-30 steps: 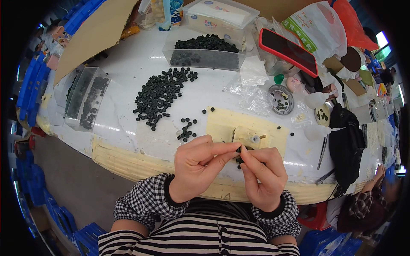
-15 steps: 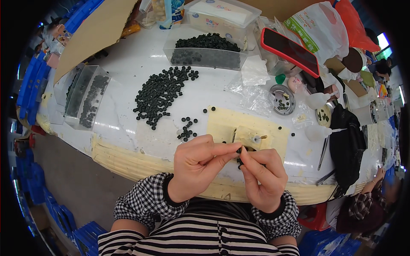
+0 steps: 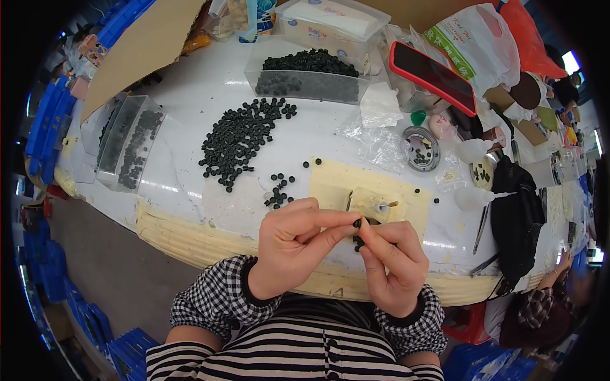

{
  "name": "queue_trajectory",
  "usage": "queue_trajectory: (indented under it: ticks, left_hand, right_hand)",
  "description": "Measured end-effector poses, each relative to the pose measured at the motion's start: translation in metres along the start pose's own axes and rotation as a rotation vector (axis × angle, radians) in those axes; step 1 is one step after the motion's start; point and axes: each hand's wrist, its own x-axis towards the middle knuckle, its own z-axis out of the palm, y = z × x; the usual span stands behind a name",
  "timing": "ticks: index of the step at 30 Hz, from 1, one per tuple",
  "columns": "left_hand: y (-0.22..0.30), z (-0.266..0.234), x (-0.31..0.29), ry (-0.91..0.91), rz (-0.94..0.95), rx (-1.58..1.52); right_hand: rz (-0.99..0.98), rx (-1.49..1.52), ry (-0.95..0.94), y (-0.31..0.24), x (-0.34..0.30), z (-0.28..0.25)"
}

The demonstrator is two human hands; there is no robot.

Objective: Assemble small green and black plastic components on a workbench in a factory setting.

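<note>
In front of my body, my left hand pinches a small black round piece between thumb and index finger. The fingertips of my right hand meet that same piece from the other side, in a pinch of their own. More black shows just below, beside my right fingers; whether they hold it cannot be made out. Beyond my fingertips a small cream block with a thin stick standing in it rests on a pale yellow sheet. A wide heap of like black pieces spreads to the left.
A clear bin full of black pieces stands at the back, another clear bin at the left. A red-cased phone leans at the back right. Tweezers and a black cloth bag lie right. Another person's arm shows far right.
The black piece between my fingertips shows more now, as my right fingertips have shifted very slightly. Otherwise both hands keep their places.
</note>
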Motion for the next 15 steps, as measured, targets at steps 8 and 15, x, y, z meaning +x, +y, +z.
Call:
queue_trajectory:
  ticks: [8, 15]
  left_hand:
    - [-0.0006, -0.0003, 0.0000, 0.005, -0.021, -0.034]
    - [-0.0008, 0.0003, -0.0003, 0.014, -0.014, -0.033]
  right_hand:
    - [-0.011, -0.011, -0.002, 0.0002, 0.0005, -0.0005]
    - [-0.011, 0.003, -0.005, 0.0008, -0.0004, 0.0004]
